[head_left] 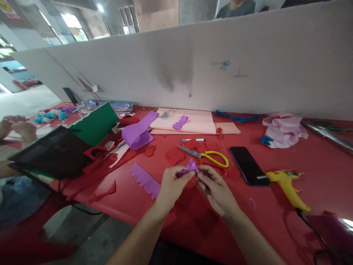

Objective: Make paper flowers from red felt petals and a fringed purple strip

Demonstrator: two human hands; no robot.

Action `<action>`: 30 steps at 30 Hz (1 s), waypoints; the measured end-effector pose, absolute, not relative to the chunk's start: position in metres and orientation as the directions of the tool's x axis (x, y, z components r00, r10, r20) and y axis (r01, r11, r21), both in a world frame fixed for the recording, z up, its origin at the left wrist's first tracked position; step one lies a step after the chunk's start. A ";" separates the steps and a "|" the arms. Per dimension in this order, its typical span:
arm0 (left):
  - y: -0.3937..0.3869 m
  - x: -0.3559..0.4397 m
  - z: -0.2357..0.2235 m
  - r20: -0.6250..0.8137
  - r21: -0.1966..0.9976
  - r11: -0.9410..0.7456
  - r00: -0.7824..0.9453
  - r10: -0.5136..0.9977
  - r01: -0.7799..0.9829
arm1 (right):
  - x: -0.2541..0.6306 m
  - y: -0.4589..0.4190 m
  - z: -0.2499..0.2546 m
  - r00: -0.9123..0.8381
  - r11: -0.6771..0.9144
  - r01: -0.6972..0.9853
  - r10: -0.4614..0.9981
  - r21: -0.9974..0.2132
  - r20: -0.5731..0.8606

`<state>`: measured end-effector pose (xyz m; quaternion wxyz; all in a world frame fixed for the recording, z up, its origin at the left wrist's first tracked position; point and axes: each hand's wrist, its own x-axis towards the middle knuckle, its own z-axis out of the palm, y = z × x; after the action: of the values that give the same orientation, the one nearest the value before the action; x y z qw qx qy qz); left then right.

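Note:
A small gathered piece of purple felt [192, 165], shaped somewhat like a flower, is pinched between my two hands over the red table. My left hand [174, 182] closes on its left side with thumb and fingers. The fingertips of my right hand [216, 187] grip its right edge. Just beyond my hands lie scissors [213, 157] with yellow handles, blades pointing left. A scalloped purple felt strip [145, 180] rests flat to the left, partly covered by my left wrist. The inner fingers and the underside of the gathered piece are hidden.
A black phone [249, 165] and a yellow glue gun [288, 184] with a cord lie to the right. Pink sheets [187, 125] and a purple roll [139, 130] lie farther back, before a white partition [124, 70]. A black bag [52, 152] and another person's hands [19, 127] are at left.

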<state>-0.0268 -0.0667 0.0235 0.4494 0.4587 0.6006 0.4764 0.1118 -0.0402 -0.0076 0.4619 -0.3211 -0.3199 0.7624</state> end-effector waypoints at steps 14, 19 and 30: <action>-0.072 -0.014 0.021 0.195 0.903 -0.072 -0.256 0.947 0.423 | 0.112 -0.042 -0.011 -0.339 -0.327 -0.486 0.925 -0.811 -0.170; -0.071 -0.017 0.020 0.158 0.890 -0.011 -0.286 0.945 0.455 | 0.112 -0.044 -0.015 -0.291 -0.183 -0.355 0.954 -0.917 -0.077; -0.077 -0.004 0.025 0.150 0.912 -0.024 -0.280 0.948 0.409 | 0.112 -0.051 -0.024 -0.076 0.270 0.075 0.962 -0.960 0.264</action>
<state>-0.0044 -0.0766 0.0247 0.2807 0.5303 0.6397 0.4804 0.1121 -0.0505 -0.0243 0.5247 -0.4323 -0.5996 0.4223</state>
